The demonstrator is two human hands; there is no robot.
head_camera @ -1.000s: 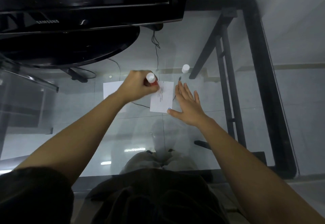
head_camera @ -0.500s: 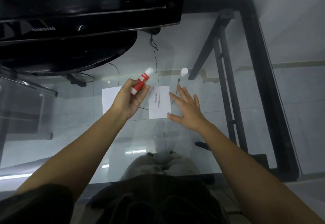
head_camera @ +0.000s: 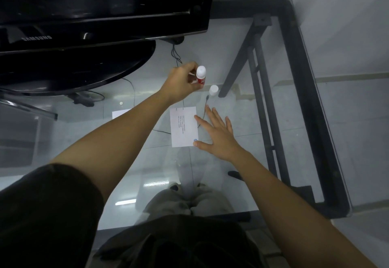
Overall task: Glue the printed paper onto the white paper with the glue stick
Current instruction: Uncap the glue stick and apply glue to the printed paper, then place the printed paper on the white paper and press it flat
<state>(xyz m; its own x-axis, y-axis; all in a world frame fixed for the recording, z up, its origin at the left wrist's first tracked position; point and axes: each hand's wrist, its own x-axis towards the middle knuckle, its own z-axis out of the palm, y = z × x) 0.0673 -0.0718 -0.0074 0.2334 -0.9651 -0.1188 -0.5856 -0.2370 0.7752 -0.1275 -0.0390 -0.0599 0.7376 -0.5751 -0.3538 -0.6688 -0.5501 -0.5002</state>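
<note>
The printed paper (head_camera: 183, 126) lies flat on the glass table, its text lines running along its length. My right hand (head_camera: 219, 135) rests open and flat at the paper's right edge, fingertips touching it. My left hand (head_camera: 181, 82) grips the red and white glue stick (head_camera: 200, 74) upright, beyond the paper's far edge and just left of the white cap (head_camera: 213, 90) that stands on the glass. The white paper (head_camera: 121, 113) lies further left, mostly hidden behind my left forearm.
A black monitor (head_camera: 101, 11) on a round base (head_camera: 73, 72) fills the far left. Thin cables (head_camera: 176, 57) run under the glass. The table's black frame (head_camera: 303, 91) runs along the right side. My knees show through the glass below.
My left hand lifted the glue stick off the printed paper, tipped it up, then carried it away toward the cap. My right hand stayed at the paper's edge.
</note>
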